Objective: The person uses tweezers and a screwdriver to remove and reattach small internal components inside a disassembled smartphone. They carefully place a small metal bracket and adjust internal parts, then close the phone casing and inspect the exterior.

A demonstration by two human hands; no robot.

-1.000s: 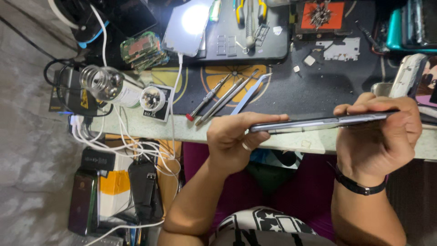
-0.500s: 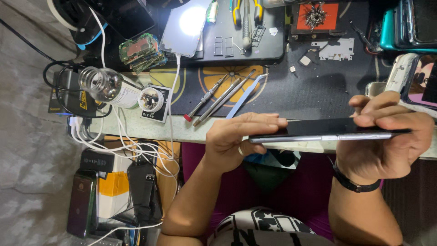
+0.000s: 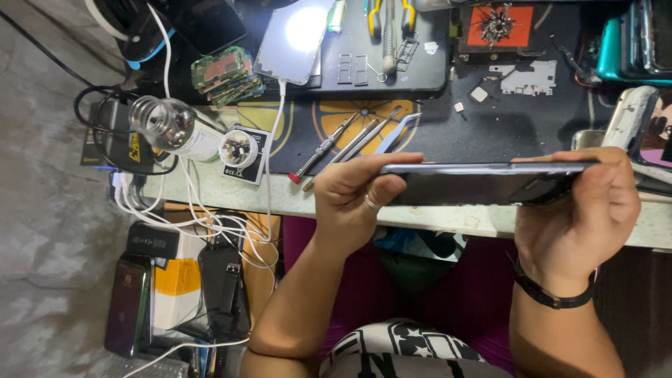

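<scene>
Held flat and edge-on above the front of the bench: a dark phone [image 3: 462, 187], long side across the view, thin upper edge catching the light. Spans the gap between both hands, clear of the bench top.

Gripped at one end by the left hand [image 3: 357, 197], thumb on top along the edge, fingers curled under, a ring [image 3: 368, 203] on one finger. Wrapped at the other end by the right hand [image 3: 577, 218], fingers closed round the corner so that this end is hidden; a black wristband [image 3: 549, 294] below. Both grips closed firmly on the phone, nothing else in either hand.

By the look of it, body in one piece: no open seam visible along the lit edge, though the far face cannot be seen. No tool in use.

Just beyond, on the dark work mat [image 3: 504, 129], two screwdrivers [image 3: 336, 143] and a pair of tweezers [image 3: 395, 133] lying side by side, untouched. Farther back, a second phone with a lit screen [image 3: 294, 38], a stack of green circuit boards [image 3: 225, 70] and an orange tray of small screws [image 3: 498, 26]. Off to the left, a clear glass bottle [image 3: 171, 126] on its side, a small round tin [image 3: 238, 148] and a tangle of white cables [image 3: 210, 224] hanging over the bench edge [image 3: 448, 218].
</scene>
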